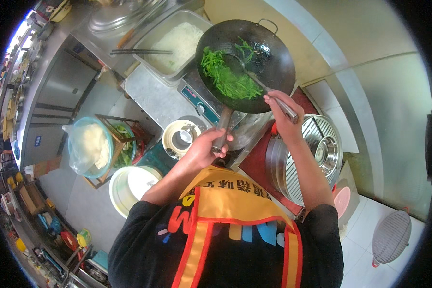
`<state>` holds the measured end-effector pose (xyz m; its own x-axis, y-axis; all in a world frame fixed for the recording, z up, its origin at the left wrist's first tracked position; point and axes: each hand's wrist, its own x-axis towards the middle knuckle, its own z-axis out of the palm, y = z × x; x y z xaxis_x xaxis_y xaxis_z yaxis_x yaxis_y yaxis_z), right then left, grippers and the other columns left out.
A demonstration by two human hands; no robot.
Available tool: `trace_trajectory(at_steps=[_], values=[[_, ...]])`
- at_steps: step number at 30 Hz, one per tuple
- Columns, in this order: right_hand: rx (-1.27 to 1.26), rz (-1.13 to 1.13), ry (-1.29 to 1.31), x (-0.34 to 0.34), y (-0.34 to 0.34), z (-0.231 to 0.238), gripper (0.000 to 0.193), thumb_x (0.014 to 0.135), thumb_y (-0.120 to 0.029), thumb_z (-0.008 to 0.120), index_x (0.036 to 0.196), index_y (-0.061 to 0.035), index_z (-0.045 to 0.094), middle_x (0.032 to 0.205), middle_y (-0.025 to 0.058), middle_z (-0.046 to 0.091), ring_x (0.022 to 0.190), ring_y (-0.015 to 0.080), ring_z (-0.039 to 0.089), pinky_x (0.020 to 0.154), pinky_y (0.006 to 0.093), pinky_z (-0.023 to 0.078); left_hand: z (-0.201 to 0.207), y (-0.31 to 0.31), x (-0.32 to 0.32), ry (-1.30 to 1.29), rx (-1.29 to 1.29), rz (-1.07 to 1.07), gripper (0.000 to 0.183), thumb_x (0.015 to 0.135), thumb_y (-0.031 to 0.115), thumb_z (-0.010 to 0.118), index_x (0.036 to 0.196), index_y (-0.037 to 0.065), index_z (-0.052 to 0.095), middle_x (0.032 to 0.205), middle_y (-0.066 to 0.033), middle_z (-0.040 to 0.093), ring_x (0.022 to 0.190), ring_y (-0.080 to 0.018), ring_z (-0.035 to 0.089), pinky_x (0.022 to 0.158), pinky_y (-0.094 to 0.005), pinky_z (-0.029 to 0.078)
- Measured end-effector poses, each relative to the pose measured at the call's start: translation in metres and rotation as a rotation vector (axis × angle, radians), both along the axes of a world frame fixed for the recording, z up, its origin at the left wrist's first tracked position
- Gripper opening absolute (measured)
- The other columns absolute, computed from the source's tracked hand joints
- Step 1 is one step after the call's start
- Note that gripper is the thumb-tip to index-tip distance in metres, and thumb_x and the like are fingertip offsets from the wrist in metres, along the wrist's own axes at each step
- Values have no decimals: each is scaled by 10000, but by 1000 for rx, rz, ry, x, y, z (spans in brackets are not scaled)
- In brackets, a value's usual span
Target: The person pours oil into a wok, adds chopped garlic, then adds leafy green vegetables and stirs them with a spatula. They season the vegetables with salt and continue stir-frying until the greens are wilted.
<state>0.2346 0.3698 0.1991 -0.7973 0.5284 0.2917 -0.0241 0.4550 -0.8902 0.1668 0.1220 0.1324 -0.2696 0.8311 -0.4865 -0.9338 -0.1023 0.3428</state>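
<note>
My left hand (209,148) is closed around the handle (223,126) of a dark wok (279,57). The wok stands over a cooker with a control panel (200,104). Bright green chopped vegetables (230,79) lie in the wok, mostly at its left and near side. My right hand (284,113) grips the metal handle of a wok spatula (259,82), held over the wok's right rim. The spatula's head is down among the greens and partly hidden by them.
Left of the wok stands a tray of white food (177,45) with chopsticks (141,51) across its rim. A round steel steamer (317,158) is at my right. A cream pot (180,139), a white bucket (133,189) and a blue basin (89,149) stand at left.
</note>
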Motion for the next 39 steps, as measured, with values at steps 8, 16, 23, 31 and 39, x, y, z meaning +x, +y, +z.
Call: trace_trajectory(at_steps=[8,16,23,31,39], values=[[455,220,16,25,-11,12,182,862,-1,663,1043,-11,683,1064,151,713,1009,262,696,899,333,509,-4,0,-2,8,10,-15,229,991,212,516,1144,46,478,964,-89,629,679,-182,552,575,-317,456],[714,119,39,0,3,19,220,829,-20,686,1046,-50,680,1080,196,688,1007,356,674,864,410,535,7,1,-2,47,-83,-26,219,991,217,510,1124,44,501,978,-86,625,686,-186,552,601,-332,457],[447,199,47,18,-43,5,228,800,0,706,1019,-61,695,1034,168,708,997,341,689,849,392,543,7,3,-2,18,-49,-27,209,993,213,502,1119,46,515,978,-69,624,712,-179,549,623,-333,462],[562,27,85,4,-23,6,214,839,18,661,1050,-19,678,1059,175,703,1050,344,675,902,385,527,7,3,-3,49,-61,-47,206,1002,215,497,1128,53,517,966,-63,628,708,-180,549,616,-319,469],[632,258,-54,32,-20,-24,338,797,-41,689,1132,-75,668,1179,197,666,1101,367,642,925,451,507,8,4,-2,56,-50,-49,194,997,214,504,1114,60,522,963,-59,633,708,-166,548,615,-322,469]])
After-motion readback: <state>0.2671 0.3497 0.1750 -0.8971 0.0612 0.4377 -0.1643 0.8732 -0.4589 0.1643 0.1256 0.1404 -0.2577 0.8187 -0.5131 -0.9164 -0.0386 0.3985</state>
